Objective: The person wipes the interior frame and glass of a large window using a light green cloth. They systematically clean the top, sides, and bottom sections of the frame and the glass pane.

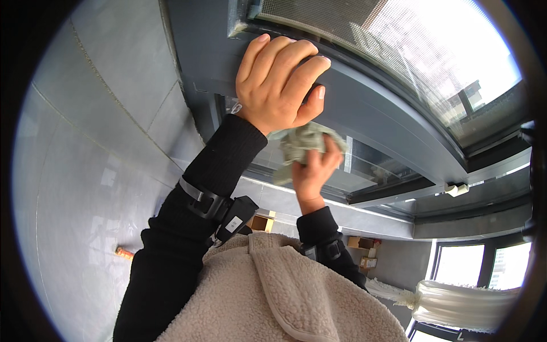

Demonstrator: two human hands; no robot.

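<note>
My left hand [279,82] is up on the dark grey window frame [364,97], its bent fingers close together over the frame near the upper pane. A small dark part shows between the thumb and forefinger; what it is, I cannot tell. Lower down and to the right, my right hand [317,171] grips a crumpled pale green cloth [307,141]. The cloth is in front of the lower glass pane [367,165], and its edges are slightly blurred. My left hand and wrist hide part of the frame and the pane's left end.
Grey tiled wall [102,131] runs along the left. A mesh screen [353,23] covers part of the upper pane. Cardboard boxes [364,244] stand low behind me. At lower right is a white plastic-wrapped bundle [456,305] by another window.
</note>
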